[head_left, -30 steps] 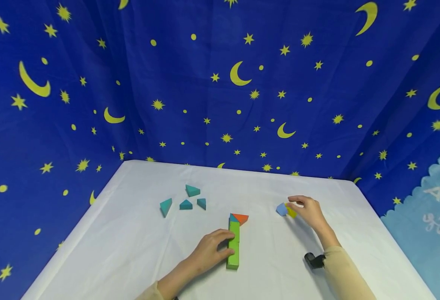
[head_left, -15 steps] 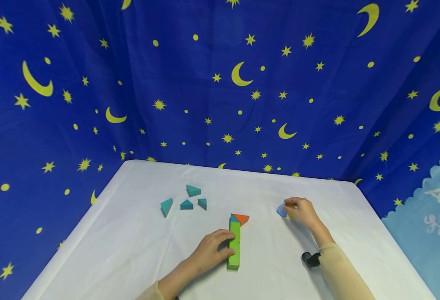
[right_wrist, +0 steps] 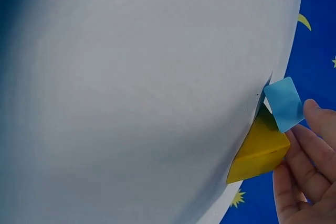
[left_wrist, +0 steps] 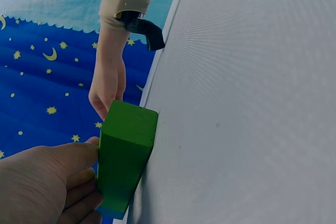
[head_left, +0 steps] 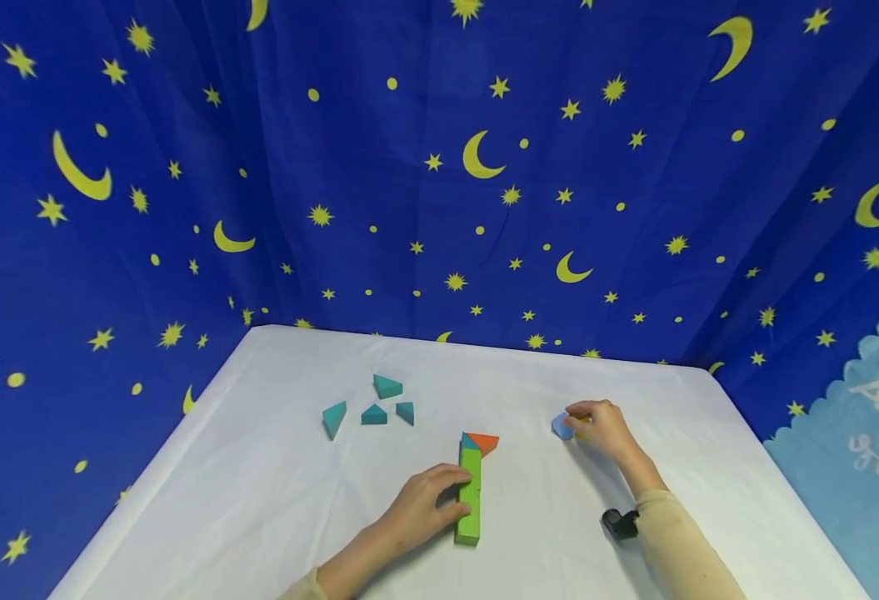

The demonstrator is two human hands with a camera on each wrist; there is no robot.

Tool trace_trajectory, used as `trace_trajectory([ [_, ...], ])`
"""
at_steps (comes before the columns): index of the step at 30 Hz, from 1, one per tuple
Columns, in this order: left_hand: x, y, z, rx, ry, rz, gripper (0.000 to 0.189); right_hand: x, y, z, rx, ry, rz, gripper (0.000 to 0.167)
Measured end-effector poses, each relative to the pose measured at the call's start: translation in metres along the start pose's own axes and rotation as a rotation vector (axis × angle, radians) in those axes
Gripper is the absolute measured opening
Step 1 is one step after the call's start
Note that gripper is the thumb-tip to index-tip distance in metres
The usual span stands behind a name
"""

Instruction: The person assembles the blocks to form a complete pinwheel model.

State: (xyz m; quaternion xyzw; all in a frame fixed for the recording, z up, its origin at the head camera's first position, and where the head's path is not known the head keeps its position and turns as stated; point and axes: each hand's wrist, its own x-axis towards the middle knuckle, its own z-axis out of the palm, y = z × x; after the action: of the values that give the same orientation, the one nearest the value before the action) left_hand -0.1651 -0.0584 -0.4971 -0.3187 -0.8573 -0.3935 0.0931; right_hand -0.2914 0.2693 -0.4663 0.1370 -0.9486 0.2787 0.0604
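Note:
My left hand (head_left: 426, 507) lies beside two green blocks (head_left: 468, 527) placed end to end. Its thumb and fingertips touch their left side, as the left wrist view also shows at the green block (left_wrist: 126, 140). At their far end sit a small blue triangular block (head_left: 470, 442) and an orange triangular block (head_left: 486, 443). My right hand (head_left: 606, 429) is at the right, over a light blue block (right_wrist: 285, 104) and a yellow block (right_wrist: 260, 148). Its thumb touches the light blue block; its bent fingers touch the yellow one. Whether it pinches either block I cannot tell.
Several teal triangular blocks (head_left: 374, 415) lie further back on the left of the white table (head_left: 259, 517). A blue curtain (head_left: 379, 183) with moons and stars surrounds the table. A black wrist device (head_left: 619, 523) hangs from the right sleeve.
My right hand has come down and left over the yellow block toward the light blue block, its fingers drawing closer. The left hand stays against the green blocks.

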Motion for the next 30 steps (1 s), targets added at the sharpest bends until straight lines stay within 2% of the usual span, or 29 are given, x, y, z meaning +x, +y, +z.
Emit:
trace_trajectory([
  [22,-0.002,0.000,0.000,0.021,-0.006,0.012,0.038,0.002,-0.004,0.010,0.020,0.074,0.005,0.018],
  [27,-0.002,-0.001,0.001,0.027,-0.003,0.015,0.038,0.002,-0.008,0.014,0.024,0.040,0.040,0.018],
  [30,-0.002,-0.001,0.001,0.024,-0.009,0.002,0.039,0.002,-0.010,0.016,-0.013,0.018,0.049,0.021],
])
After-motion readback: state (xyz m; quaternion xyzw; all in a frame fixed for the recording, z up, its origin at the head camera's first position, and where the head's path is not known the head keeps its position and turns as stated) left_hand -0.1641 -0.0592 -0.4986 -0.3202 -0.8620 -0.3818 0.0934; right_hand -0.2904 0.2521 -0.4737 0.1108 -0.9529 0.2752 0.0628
